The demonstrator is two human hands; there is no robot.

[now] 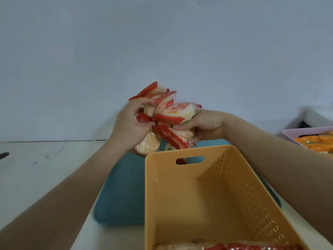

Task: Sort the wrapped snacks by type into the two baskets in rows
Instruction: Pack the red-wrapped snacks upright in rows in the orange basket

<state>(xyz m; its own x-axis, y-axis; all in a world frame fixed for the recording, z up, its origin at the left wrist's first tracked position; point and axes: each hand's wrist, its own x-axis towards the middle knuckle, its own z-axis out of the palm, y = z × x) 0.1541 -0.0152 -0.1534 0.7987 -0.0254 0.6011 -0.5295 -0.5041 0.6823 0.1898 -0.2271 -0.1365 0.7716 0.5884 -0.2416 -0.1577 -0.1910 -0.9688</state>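
Dark object (pixel 4 155): at the left edge of the table (pixel 45 177), cut off by the frame; too little shows to say what it is.
Left hand (pixel 131 123): raised above the far part of the table, fingers curled round the left side of a bunch of red-wrapped snacks (pixel 167 120).
Blue mat (pixel 122 192): flat on the table, its near left corner rounded; the yellow basket stands on its right part.
Red-wrapped snacks: a loose bunch of clear packets with red ends and pale round cakes inside, gripped between both hands, in the air just past the basket's far edge.
Yellow basket (pixel 173 204): perforated walls and a handle slot in the far wall, through which a bit of red wrapper shows.
Row in the basket (pixel 243 247): more red-ended packets along its near edge, cut off by the frame.
Right hand (pixel 205 125): fingers curled round the right side of the bunch.
Pink basket (pixel 302 131): at the table's right edge, well apart from the yellow one.
Orange-wrapped snacks (pixel 317 143): lying packed side by side in the pink basket.
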